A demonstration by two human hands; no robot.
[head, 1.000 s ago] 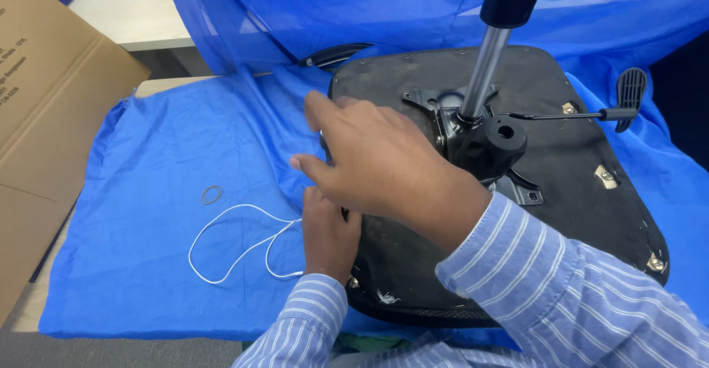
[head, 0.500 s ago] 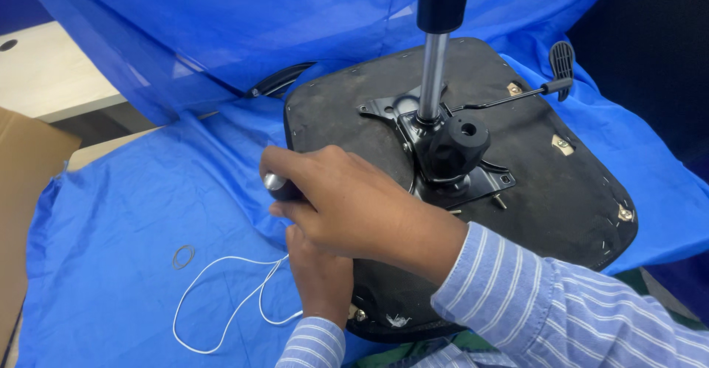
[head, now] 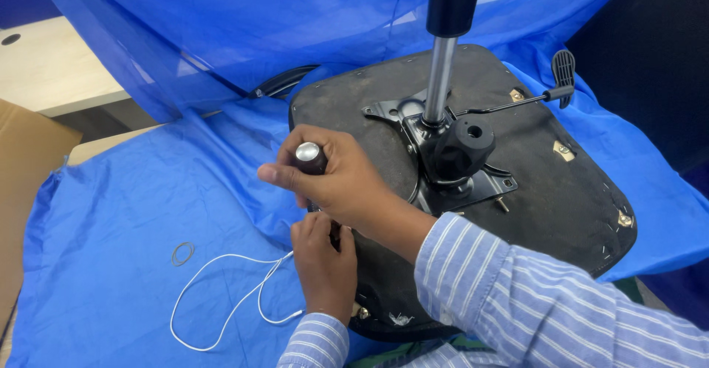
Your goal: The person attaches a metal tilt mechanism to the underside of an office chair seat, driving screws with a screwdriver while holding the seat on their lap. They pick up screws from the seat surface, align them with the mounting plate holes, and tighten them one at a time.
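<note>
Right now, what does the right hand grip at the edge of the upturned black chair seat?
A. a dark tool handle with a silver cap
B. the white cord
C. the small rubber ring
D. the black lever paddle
A: the right hand is wrapped around a dark tool handle with a silver cap at the seat's edge; the white cord lies loose on the blue cloth.
</note>
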